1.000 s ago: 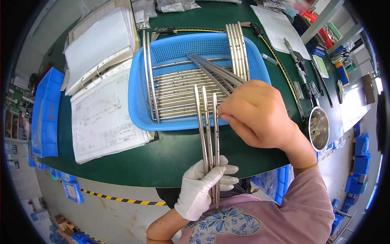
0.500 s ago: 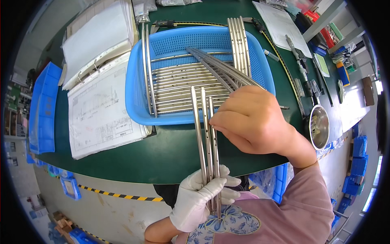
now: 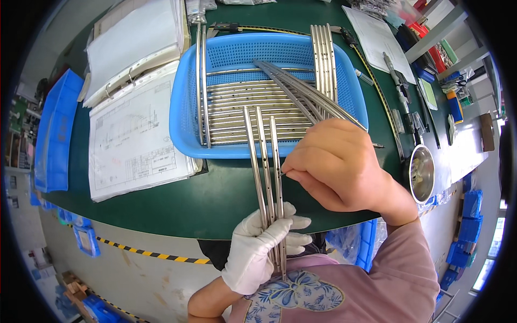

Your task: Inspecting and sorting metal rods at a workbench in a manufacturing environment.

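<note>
My left hand (image 3: 252,250), in a white glove, is closed around three slim silver tubes (image 3: 265,161) with small holes along them. They stand fanned apart at their upper ends. Bare, my right hand (image 3: 339,164) is pinched beside the rightmost tube. A thin, dark, pin-like tip (image 3: 283,173) pokes from its fingertips toward a hole in that tube; most of it is hidden. Just beyond both hands, a blue plastic basket (image 3: 231,152) holds many similar tubes (image 3: 237,102), mostly lying crosswise, with several propped on its sides and some slanting across the right.
An open binder of drawings (image 3: 137,134) lies left of the basket, near a blue bin (image 3: 54,134). Calipers (image 3: 223,27) lie behind it. To the right are a long measuring tool (image 3: 401,91) and a metal bowl (image 3: 422,173) with small pieces inside. The green table's (image 3: 145,215) curved edge runs before me.
The three tubes have shifted slightly left and spread farther apart at the top. My right hand has come a little lower, its pinched fingers now beside the rightmost tube with a thin tip showing.
</note>
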